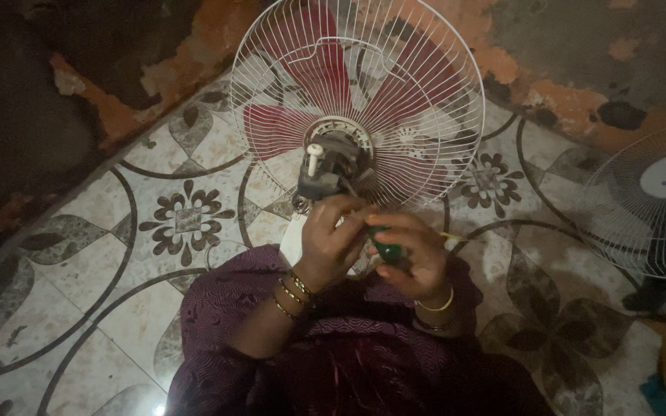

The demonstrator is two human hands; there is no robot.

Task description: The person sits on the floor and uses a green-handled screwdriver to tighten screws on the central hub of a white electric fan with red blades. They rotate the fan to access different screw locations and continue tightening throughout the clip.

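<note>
A fan head with dark red blades [302, 127] inside a white wire guard [433, 85] lies in front of me, its bare motor [331, 166] with a white knob facing up. My left hand [331, 235] rests its fingers at the lower edge of the motor. My right hand [414, 250] is closed around a green-handled screwdriver [387, 248], whose tip points toward the motor. Both wrists wear gold bangles. My lap is covered in dark purple cloth [333, 362].
The floor [79, 262] is patterned tile with flower and arc motifs. A second white fan guard with a round centre cap [657, 200] stands at the right. A rough, peeling wall [580, 54] runs along the top.
</note>
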